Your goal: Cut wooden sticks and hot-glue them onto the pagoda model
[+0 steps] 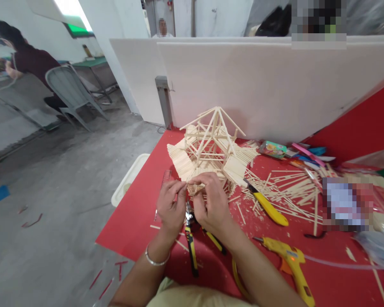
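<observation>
In front of the wooden stick model point(216, 140), my left hand point(172, 207) and my right hand point(213, 202) come together with fingertips pinched. What lies between the fingers is too small to name. The model has a peaked open frame on top and slatted roof panels around it. Under my hands, on the red tabletop point(141, 213), lie pliers point(192, 251) with yellow and black handles. A clear ruler point(166, 177) shows just beyond my left hand. To the right of my right hand rests a yellow-handled knife point(270, 209), its blade towards the model.
Loose wooden sticks point(294, 187) spread across the right side. A yellow glue gun point(289, 258) with a lit orange light lies at front right. White boards point(259, 85) stand behind the table. At far left, a person point(32, 59) sits beside a grey chair point(70, 85).
</observation>
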A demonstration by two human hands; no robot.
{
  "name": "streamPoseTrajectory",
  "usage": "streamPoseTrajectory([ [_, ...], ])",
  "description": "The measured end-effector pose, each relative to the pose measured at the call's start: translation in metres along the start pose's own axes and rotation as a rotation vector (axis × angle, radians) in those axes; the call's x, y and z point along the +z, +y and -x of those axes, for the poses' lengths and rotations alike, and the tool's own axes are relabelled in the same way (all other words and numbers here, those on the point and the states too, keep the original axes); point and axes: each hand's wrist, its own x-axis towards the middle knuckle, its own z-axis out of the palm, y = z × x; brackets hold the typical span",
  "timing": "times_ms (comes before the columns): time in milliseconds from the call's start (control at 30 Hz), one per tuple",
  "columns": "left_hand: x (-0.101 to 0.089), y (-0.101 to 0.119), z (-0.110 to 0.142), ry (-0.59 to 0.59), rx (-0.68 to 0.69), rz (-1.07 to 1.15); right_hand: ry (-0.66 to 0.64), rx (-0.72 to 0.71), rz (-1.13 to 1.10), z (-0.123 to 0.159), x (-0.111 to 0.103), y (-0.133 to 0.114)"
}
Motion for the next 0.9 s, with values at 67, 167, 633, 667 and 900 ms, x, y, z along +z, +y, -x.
streamPoseTrajectory([
  [67,0.0002,-0.0002,0.0002,-0.002,-0.002,0.0,-0.008,0.002,0.006,0.0005,0.0003,0.0006],
  [167,0.0008,-0.0007,0.0008,0.004,-0.015,-0.012,-0.006,0.031,-0.001,0.0026,0.0,0.0015],
  [633,0.0031,-0.0012,0.0019,0.019,-0.01,-0.025,0.09,0.041,0.024,0.006,-0.0011,0.0012],
  [667,0.003,-0.0012,0.0019,0.018,-0.005,-0.021,0.092,0.032,0.024,0.0061,-0.0009,0.0012],
  [900,0.0038,-0.004,0.0034,0.017,0.01,-0.004,0.045,0.016,0.003,0.0038,0.0014,0.0009],
])
